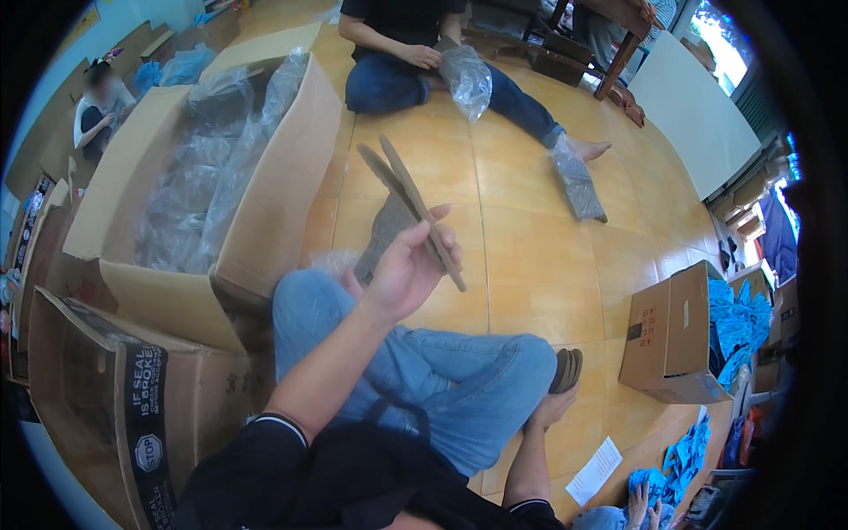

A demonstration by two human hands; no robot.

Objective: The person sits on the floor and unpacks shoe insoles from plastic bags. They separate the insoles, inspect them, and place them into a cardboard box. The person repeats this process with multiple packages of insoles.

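Observation:
My left hand [402, 269] is raised over my knee, shut on two flat brown insole-shaped pieces [415, 199] that fan apart and point away from me. Below them on the wooden floor lies another flat grey-brown piece [382, 237], beside a bit of crumpled clear plastic [334, 261]. My right hand [549, 408] rests low by my crossed leg in blue jeans, gripping a small stack of similar brown pieces [566, 369].
A large open cardboard box [283, 177] of clear plastic bags stands at my left, with another box [106, 389] nearer. Opposite, a seated person holds a plastic bag [465, 81]; a bagged item [579, 181] lies nearby. At right: a small box [671, 340], blue items [738, 322], a paper slip [594, 470].

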